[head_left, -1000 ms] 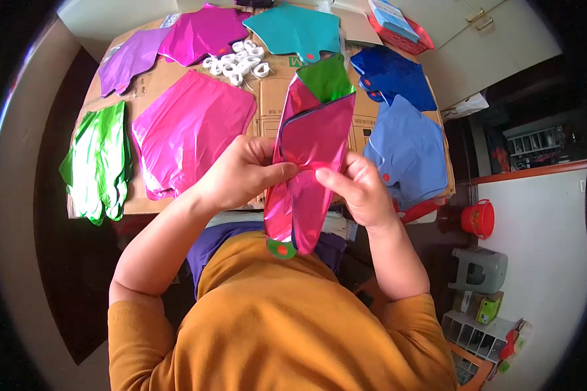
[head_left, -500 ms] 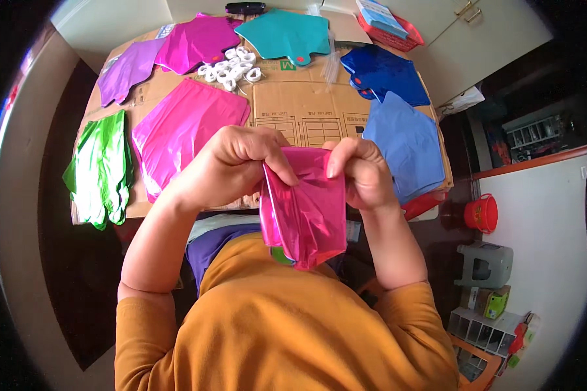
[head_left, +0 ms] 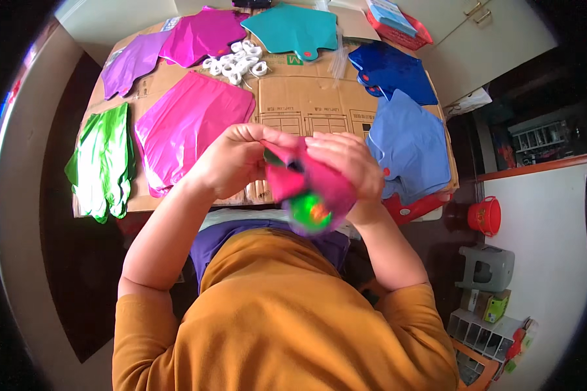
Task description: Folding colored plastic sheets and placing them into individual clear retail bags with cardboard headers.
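In front of my body, over the near edge of the table, my two hands hold a flat, folded pink foil balloon [head_left: 326, 176], blurred by motion. A bright green and orange patch shows at its lower end. My left hand [head_left: 238, 156] is closed, pinching the balloon's upper left edge. My right hand [head_left: 352, 163] lies over its upper right side, fingers together on the foil and thumb hidden. Just beyond the left hand, a large pink foil balloon [head_left: 192, 120] lies flat on the cardboard sheet [head_left: 293, 98].
Flat balloons lie around: green [head_left: 101, 156], lilac [head_left: 130, 65], magenta [head_left: 202, 36], teal [head_left: 293, 29], dark blue [head_left: 394, 72], light blue [head_left: 407, 143]. White ribbon coils [head_left: 235, 63] and clear thin sticks [head_left: 338, 62] sit between them. A red basket [head_left: 411, 36] stands far right.
The folded pink balloon has been turned and tilted, so its green and orange part shows more. My right hand has shifted from pinching its corner to lying across it.
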A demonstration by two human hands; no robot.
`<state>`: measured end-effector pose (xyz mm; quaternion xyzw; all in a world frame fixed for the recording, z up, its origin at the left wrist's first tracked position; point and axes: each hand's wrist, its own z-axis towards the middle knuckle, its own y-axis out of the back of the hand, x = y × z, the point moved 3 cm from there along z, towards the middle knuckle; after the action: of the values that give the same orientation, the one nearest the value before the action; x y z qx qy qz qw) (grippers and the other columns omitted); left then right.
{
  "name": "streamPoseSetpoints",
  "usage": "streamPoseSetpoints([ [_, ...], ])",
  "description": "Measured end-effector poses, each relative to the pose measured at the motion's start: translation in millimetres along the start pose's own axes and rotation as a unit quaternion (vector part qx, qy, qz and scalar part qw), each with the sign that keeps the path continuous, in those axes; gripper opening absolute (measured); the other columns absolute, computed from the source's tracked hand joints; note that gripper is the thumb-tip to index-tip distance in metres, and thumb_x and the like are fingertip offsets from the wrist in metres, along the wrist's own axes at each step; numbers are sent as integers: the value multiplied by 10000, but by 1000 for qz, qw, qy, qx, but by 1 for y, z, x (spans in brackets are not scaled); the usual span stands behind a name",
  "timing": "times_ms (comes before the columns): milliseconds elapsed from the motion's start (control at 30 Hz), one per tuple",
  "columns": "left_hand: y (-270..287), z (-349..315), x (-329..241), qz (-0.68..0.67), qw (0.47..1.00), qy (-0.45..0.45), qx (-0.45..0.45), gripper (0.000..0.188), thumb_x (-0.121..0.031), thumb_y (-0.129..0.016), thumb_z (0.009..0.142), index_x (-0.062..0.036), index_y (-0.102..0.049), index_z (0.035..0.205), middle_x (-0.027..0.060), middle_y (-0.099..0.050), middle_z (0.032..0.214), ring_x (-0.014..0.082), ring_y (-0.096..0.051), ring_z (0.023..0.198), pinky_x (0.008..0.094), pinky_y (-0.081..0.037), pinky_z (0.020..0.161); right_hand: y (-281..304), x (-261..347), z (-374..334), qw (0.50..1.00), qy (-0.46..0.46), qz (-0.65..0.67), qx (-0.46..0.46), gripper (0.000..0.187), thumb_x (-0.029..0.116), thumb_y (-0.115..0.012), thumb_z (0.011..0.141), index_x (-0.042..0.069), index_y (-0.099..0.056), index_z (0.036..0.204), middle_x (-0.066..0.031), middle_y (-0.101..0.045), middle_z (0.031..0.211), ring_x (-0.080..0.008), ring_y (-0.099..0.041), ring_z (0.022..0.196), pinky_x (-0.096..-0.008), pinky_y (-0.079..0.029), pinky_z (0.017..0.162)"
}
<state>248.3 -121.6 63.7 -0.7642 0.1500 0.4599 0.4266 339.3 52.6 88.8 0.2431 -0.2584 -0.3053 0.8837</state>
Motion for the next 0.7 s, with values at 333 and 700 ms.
streamPoseSetpoints([
  [333,-7,-19,0,190,979,-37,-57,150,-153,-696,865,-17,-663,921,-70,-578,694,4,-484,602,193,-377,515,-10,2,-14,711,-463,509,143,213,85,-621,894,11,-665,1089,-33,-680,1017,-76,-590,897,-256,-468,818],
  [700,-9,-30,-17,269,962,-5,-43,266,-220,-633,920,-5,-656,764,-82,-500,612,-1,-404,571,213,-346,483,-9,-6,-29,747,-431,502,59,228,156,-583,936,44,-650,749,90,-524,681,-11,-410,635,-204,-349,588],
])
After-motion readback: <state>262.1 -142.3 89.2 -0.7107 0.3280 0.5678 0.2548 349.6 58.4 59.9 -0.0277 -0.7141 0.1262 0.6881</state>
